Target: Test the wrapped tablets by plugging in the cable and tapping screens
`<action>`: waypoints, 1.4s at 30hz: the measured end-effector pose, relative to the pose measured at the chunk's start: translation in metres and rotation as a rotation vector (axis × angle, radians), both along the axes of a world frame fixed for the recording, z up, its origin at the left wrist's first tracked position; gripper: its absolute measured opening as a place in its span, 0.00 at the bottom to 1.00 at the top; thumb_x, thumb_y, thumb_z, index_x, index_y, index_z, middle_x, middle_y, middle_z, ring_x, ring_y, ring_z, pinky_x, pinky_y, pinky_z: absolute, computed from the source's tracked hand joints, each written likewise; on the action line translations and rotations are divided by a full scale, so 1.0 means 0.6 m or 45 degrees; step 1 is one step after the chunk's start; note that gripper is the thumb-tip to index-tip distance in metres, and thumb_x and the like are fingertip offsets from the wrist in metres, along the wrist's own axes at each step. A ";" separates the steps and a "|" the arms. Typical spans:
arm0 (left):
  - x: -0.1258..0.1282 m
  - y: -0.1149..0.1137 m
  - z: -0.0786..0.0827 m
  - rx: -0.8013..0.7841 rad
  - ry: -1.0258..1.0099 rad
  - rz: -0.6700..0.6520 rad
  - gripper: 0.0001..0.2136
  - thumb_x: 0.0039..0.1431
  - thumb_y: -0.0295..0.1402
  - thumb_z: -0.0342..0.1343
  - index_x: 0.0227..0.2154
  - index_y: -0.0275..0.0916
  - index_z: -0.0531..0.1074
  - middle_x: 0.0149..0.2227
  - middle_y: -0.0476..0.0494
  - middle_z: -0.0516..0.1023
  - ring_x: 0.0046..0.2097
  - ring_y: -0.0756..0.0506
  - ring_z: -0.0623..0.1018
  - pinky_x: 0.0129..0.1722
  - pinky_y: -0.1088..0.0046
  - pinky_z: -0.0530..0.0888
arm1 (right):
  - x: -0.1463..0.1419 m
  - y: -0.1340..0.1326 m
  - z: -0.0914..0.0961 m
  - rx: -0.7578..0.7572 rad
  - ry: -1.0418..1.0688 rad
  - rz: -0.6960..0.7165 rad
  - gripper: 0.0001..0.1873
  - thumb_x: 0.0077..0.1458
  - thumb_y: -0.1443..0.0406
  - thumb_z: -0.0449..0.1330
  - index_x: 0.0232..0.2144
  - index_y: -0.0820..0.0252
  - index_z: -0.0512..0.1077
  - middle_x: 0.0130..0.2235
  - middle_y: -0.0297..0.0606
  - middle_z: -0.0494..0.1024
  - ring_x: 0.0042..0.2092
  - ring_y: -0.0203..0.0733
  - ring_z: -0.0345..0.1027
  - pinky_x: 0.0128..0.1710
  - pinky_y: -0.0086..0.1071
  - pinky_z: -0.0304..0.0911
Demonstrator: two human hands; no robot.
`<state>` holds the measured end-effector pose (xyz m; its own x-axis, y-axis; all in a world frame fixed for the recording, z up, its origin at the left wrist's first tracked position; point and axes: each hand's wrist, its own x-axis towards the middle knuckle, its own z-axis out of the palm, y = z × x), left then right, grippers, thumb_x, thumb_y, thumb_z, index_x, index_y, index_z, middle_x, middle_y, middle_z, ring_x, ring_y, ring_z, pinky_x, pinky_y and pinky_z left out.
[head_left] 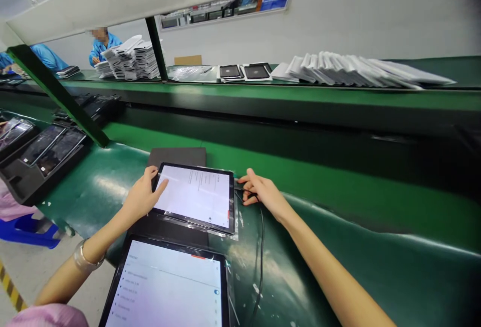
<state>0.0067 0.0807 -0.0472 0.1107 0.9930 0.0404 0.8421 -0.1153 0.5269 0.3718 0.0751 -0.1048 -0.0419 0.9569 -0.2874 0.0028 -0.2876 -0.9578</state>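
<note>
Upper tablet (pixel 195 194): bright white screen, black border, and there's a flash of red by the corner!
Lower tablet (pixel 169 289): white washing into pale lilac, black-rimmed, red streak up top, blue toggle (pixel 217 292).
Cable (pixel 262 241): plain black.
Worktop (pixel 323 252): deep green, flecked white.
Stool (pixel 26 230): vivid blue!
Floor tape (pixel 11 285): yellow-and-black stripes.
Sleeve (pixel 56 315): pink.

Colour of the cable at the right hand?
The cable is black; best seen in the head view.
</note>
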 end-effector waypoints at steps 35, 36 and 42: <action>0.115 -0.048 0.043 -0.011 0.091 -0.639 0.29 0.72 0.50 0.47 0.70 0.46 0.55 0.76 0.41 0.47 0.76 0.38 0.45 0.74 0.46 0.42 | -0.004 -0.263 0.026 -0.278 -0.066 0.699 0.36 0.56 0.35 0.60 0.34 0.63 0.78 0.24 0.35 0.68 0.27 0.38 0.63 0.31 0.33 0.57; 0.076 -0.072 0.047 -0.029 0.021 -0.540 0.28 0.73 0.50 0.46 0.70 0.46 0.56 0.75 0.41 0.50 0.76 0.40 0.48 0.75 0.51 0.46 | -0.025 -0.269 0.025 -0.272 -0.078 0.671 0.36 0.54 0.34 0.61 0.32 0.63 0.77 0.25 0.36 0.69 0.28 0.40 0.65 0.32 0.33 0.58; -0.113 -0.233 0.016 -0.140 -0.245 0.173 0.24 0.72 0.51 0.46 0.65 0.47 0.63 0.68 0.44 0.66 0.70 0.41 0.64 0.72 0.57 0.58 | -0.055 -0.266 0.004 -0.211 -0.143 0.629 0.33 0.55 0.36 0.60 0.32 0.61 0.78 0.32 0.40 0.75 0.30 0.43 0.69 0.33 0.34 0.59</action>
